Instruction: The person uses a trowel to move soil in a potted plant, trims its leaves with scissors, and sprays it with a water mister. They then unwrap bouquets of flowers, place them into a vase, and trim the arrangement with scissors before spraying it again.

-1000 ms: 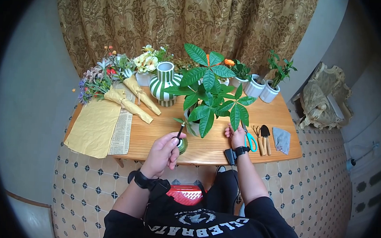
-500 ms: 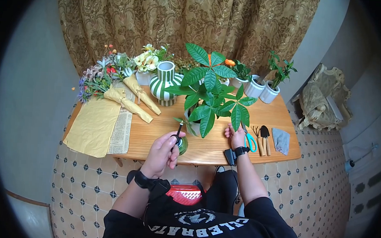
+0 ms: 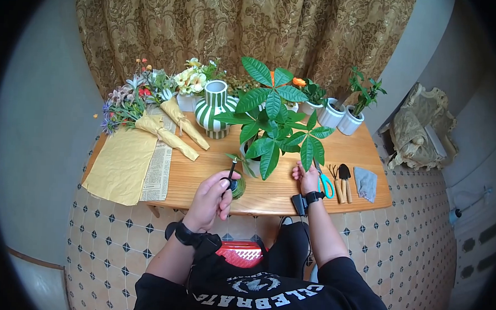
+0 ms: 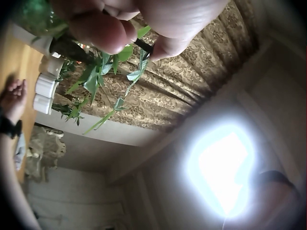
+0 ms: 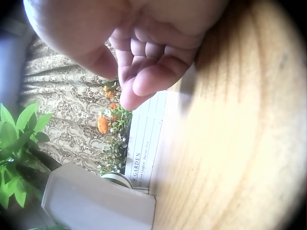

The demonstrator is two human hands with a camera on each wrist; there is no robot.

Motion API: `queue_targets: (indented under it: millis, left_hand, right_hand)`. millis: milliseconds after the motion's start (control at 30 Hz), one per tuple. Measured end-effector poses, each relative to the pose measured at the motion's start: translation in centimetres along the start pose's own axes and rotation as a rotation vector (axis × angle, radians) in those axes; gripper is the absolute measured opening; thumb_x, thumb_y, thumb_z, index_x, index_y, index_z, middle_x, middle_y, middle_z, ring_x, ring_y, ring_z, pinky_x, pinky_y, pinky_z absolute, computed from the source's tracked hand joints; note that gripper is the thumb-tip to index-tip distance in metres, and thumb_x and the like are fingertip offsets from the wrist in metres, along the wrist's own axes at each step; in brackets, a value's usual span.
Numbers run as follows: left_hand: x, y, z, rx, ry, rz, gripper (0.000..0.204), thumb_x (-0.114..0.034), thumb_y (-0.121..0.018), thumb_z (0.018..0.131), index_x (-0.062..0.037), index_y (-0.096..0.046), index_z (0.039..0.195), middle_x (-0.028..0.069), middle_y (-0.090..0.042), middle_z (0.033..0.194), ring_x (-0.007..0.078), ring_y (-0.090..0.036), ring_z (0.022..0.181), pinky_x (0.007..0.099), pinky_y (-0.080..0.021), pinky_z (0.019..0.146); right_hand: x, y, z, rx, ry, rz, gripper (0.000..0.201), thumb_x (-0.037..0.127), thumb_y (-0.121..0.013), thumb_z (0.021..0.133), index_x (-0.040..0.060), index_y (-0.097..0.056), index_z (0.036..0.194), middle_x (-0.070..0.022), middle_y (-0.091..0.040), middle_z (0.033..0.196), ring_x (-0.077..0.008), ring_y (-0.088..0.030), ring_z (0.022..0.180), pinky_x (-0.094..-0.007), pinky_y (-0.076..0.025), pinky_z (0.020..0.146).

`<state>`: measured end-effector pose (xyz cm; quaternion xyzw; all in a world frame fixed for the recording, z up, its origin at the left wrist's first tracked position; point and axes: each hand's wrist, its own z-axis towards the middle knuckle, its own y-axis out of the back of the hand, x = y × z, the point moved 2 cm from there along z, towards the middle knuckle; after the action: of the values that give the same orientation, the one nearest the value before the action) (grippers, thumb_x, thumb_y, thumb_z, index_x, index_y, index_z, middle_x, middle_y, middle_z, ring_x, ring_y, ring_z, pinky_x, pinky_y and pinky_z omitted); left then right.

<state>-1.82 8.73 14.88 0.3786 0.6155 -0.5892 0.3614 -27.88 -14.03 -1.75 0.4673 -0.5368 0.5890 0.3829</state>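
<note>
My left hand (image 3: 207,196) grips a green glass spray bottle (image 3: 239,189) by its black top, and the thin black nozzle (image 3: 234,166) points up towards the potted plant. Fingertips and thumb pinch that black part in the left wrist view, where the green glass (image 4: 36,17) shows blurred. Broad green leaves (image 3: 273,103) of the plant spread over its white pot (image 5: 100,201), which they partly hide from above. To the right of the pot, my right hand (image 3: 307,179) rests on the table with loosely curled fingers and nothing in them.
Teal-handled scissors (image 3: 327,185), a small rake and trowel (image 3: 345,172) and a grey cloth (image 3: 365,183) lie at the right. Behind stand a striped vase (image 3: 212,111) and white pots (image 3: 350,122). Brown paper (image 3: 121,165) and wrapped bouquets (image 3: 173,140) lie left.
The spray bottle's nozzle has tilted slightly left, and its top has turned a little in my left hand. My right hand stays in place.
</note>
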Motion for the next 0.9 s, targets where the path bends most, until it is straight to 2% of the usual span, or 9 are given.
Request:
queue_targets:
  millis: [500, 633, 833, 900]
  left_hand:
    - [0.0, -0.2, 0.0, -0.037, 0.035, 0.026, 0.028, -0.020, -0.039, 0.098, -0.0020, -0.049, 0.117, -0.0005, -0.040, 0.056, 0.0072, -0.036, 0.038, 0.0190, -0.035, 0.038]
    - [0.1, -0.1, -0.1, -0.014, 0.034, 0.013, 0.029, -0.021, -0.039, 0.098, -0.0021, -0.049, 0.117, -0.0007, -0.039, 0.056, 0.0070, -0.035, 0.038, 0.0191, -0.035, 0.038]
    - [0.2, -0.1, -0.1, 0.017, 0.018, 0.001, 0.031, -0.024, -0.039, 0.099, -0.0009, -0.049, 0.116, -0.0006, -0.039, 0.056, 0.0070, -0.035, 0.038, 0.0189, -0.035, 0.037]
    - [0.1, -0.1, -0.1, 0.017, 0.014, 0.000, 0.032, -0.026, -0.039, 0.099, -0.0005, -0.049, 0.116, -0.0005, -0.039, 0.056, 0.0070, -0.035, 0.038, 0.0189, -0.035, 0.037]
  right_hand:
    - [-0.3, 0.3, 0.3, 0.027, -0.006, 0.025, 0.016, 0.016, -0.057, 0.094, 0.0024, -0.058, 0.103, -0.0067, -0.062, 0.075, -0.0114, -0.057, 0.059, -0.0224, -0.047, 0.054]
    - [0.3, -0.2, -0.1, 0.007, -0.001, 0.015, 0.012, 0.010, -0.051, 0.095, 0.0015, -0.059, 0.097, -0.0041, -0.061, 0.075, -0.0108, -0.058, 0.058, -0.0215, -0.046, 0.052]
    - [0.6, -0.4, -0.3, 0.002, -0.002, 0.005, 0.012, 0.010, -0.051, 0.095, 0.0016, -0.059, 0.097, -0.0039, -0.060, 0.074, -0.0108, -0.058, 0.058, -0.0214, -0.046, 0.053]
    - [0.2, -0.1, -0.1, 0.016, -0.006, 0.011, 0.014, 0.014, -0.054, 0.095, 0.0017, -0.058, 0.100, -0.0059, -0.061, 0.075, -0.0115, -0.058, 0.059, -0.0224, -0.047, 0.054]
